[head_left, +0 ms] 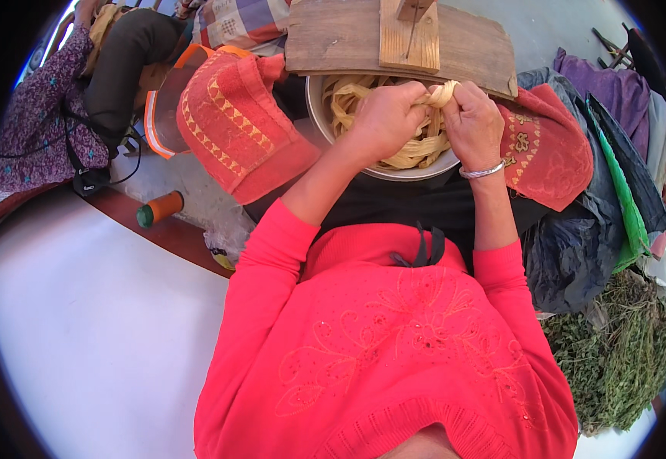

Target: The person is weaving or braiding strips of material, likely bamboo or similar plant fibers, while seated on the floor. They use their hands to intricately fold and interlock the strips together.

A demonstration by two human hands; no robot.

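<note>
Nearest to me is the person's bright pink sweater, both sleeves reaching forward to the metal bowl point(325, 126) that sits on the lap, and everything else is placed from that bowl. Above its far rim the left hand point(385, 118) and the right hand point(472, 122) are both clenched on one pale strip point(442, 92) of flat, ribbon-like fibre; the short stretch between the fists runs left to right, and the right hand holds the end that pokes up, so it is the nearer hand to that tip. The rest of the pale strips point(417, 153) lie coiled inside the bowl, below the hands. A red patterned cloth point(233, 126) is draped to the left of the bowl and another to its right. Just beyond the bowl stands a wooden board point(333, 38) with an upright block on it. Left of the bowl, lower down, an orange spool point(161, 208) lies on the floor; to the right a heap of dried green plants point(616, 352)
</note>
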